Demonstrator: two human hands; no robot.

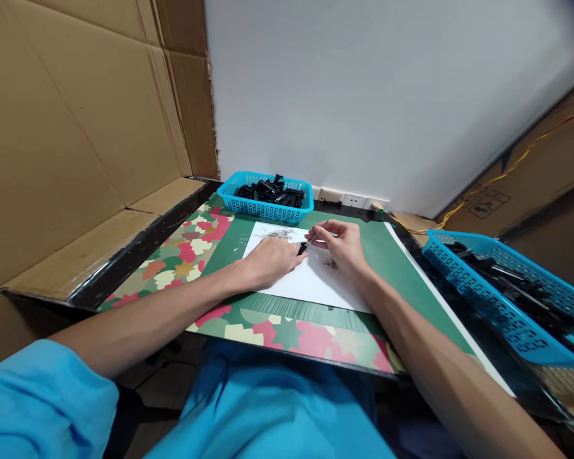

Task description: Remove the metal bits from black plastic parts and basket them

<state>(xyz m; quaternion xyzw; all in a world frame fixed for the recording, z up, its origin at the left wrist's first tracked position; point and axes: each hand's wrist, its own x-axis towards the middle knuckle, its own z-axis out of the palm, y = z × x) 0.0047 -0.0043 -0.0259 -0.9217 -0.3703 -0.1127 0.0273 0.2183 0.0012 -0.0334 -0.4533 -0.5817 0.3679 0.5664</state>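
Note:
My left hand [273,260] is closed around a small black plastic part [303,247], whose end pokes out past the thumb and forefinger. Just to its right, my right hand [340,241] pinches a thin, pointed tool [312,237], with its tip close to the black part. I cannot make out the tool's exact kind. Both hands are over a white sheet [291,284]. A pile of tiny metal pieces [278,233] lies at the sheet's far side, and a smaller cluster of them [331,263] is beside my right wrist.
A blue basket [263,209] of black plastic parts stands at the back of the table. Another blue basket [478,290] with longer black parts is at the right. Cardboard [86,127] walls the left side. Wall sockets [354,201] and a yellow cable [452,213] are behind.

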